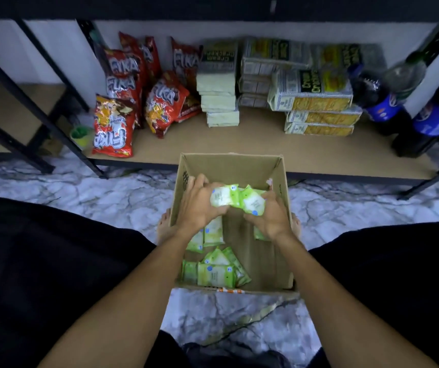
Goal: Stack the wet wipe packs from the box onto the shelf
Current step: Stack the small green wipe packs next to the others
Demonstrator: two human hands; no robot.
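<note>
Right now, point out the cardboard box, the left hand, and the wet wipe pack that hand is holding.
cardboard box (230, 166): head view, bare inside of its far wall.
left hand (199, 205): head view, back of the hand.
wet wipe pack (223, 197): head view, white front panel beside the fingers.
</note>
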